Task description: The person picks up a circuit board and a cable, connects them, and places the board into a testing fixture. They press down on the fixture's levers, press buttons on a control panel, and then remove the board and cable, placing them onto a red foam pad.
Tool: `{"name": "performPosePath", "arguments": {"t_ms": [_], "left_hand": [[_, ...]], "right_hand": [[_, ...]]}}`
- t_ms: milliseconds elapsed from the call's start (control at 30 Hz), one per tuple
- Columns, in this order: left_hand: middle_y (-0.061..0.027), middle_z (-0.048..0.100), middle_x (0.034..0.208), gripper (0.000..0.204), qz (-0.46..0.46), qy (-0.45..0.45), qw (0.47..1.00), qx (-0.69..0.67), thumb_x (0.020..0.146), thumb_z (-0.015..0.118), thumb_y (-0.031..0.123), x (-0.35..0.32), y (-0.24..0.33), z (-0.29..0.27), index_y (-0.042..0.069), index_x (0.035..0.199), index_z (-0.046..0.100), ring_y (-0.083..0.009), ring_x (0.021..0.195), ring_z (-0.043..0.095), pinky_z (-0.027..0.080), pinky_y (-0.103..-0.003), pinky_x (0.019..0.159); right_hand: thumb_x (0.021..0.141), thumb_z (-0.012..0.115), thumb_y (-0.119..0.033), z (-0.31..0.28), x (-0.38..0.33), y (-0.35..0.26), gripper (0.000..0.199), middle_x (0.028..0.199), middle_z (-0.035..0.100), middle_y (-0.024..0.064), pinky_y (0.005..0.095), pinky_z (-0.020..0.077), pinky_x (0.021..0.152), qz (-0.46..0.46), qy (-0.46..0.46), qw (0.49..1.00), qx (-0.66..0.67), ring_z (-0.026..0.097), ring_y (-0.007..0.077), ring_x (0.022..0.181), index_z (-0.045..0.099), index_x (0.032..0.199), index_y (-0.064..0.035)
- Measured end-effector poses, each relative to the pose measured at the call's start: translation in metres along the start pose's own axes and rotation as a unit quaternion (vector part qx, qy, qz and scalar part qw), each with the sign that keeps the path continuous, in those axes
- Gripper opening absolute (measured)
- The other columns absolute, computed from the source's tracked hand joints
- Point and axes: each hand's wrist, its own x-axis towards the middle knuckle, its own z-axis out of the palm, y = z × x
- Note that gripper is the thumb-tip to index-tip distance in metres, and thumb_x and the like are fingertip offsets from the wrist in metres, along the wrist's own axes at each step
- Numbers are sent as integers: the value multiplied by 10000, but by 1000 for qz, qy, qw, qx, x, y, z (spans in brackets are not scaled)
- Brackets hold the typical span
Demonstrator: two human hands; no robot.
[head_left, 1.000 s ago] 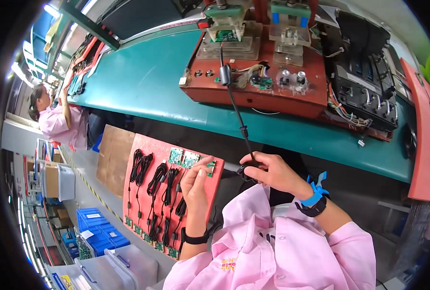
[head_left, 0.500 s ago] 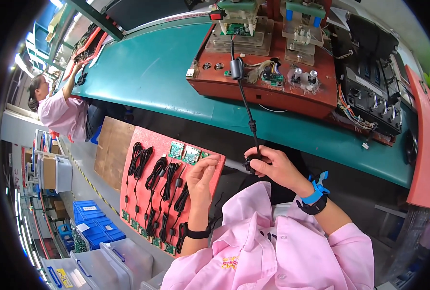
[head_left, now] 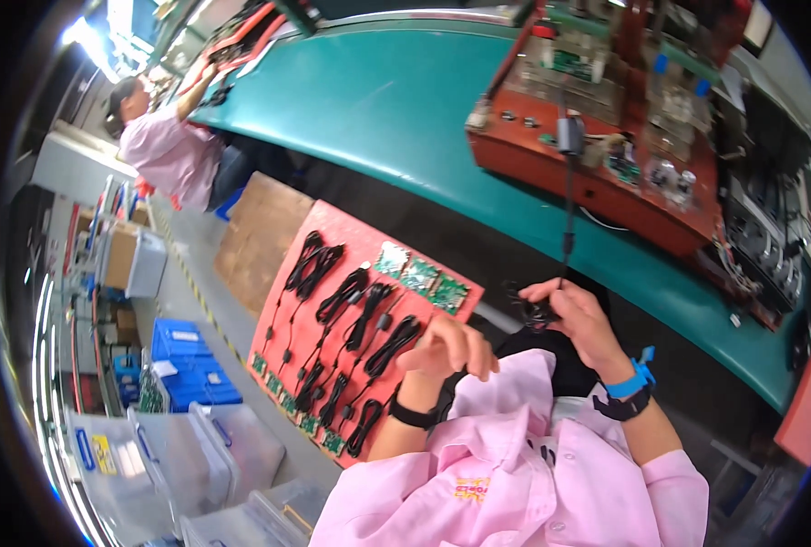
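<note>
My right hand (head_left: pixel 574 314) grips a black cable (head_left: pixel 567 196) that runs up to a red test fixture (head_left: pixel 606 155) on the green bench (head_left: pixel 396 100). A coil of the cable bunches at my fingertips. My left hand (head_left: pixel 446 351) hovers with curled fingers over the right edge of a red tray (head_left: pixel 351 314); whether it holds anything is unclear. The tray carries several coiled black cables (head_left: pixel 369 319) and small green circuit boards (head_left: pixel 421 276). A black band is on my left wrist, a blue and a black strap on my right.
Another person in pink (head_left: pixel 164 137) works at the bench to the far left. A brown board (head_left: pixel 255 237) leans beside the tray. Blue bins (head_left: pixel 182 365), clear plastic tubs (head_left: pixel 169 460) and a cardboard box (head_left: pixel 128 260) stand on the floor at left. Black equipment (head_left: pixel 770 228) sits at right.
The view has swung left and down. My left hand has lifted off the green boards on the tray and drawn back toward my chest. My right hand keeps hold of the cable.
</note>
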Motion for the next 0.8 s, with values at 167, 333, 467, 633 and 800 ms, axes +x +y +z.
{"name": "performPosePath", "arguments": {"t_ms": [167,333,467,633,800], "left_hand": [[-130,581,770,627,3,-26,999,-23,603,580,645,-2,-3,-1,27,711,560,-291,702,589,486,-421,689],[-120,559,767,552,17,-45,999,-24,684,575,579,1,-2,0,28,708,540,-267,696,568,492,-406,683],[-113,556,714,471,-28,90,995,-12,749,570,494,-1,6,3,28,694,530,-245,642,565,486,-359,602],[-94,536,706,354,-137,213,963,93,831,512,355,-11,14,-12,24,706,504,-169,572,532,465,-301,544],[-69,542,793,278,-206,401,819,354,852,489,291,-3,-4,-12,18,848,542,-124,685,537,472,-280,599]], "right_hand": [[885,405,-283,4,-4,-4,260,1082,515,77,260,435,777,10,4,1000,-14,501,122,951,511,941,-53],[885,405,-280,5,-3,-5,257,1079,515,79,253,440,759,7,6,1000,-17,501,119,943,510,933,-51],[884,404,-270,6,-2,-3,248,1077,515,83,251,443,752,1,13,1000,-4,502,115,931,510,920,-49],[861,447,-217,7,3,0,180,1069,515,109,255,448,754,10,6,999,39,521,114,879,504,859,-46],[781,544,-118,5,6,6,100,1047,519,147,260,452,754,-11,-26,997,73,547,131,806,482,776,-41]]}}
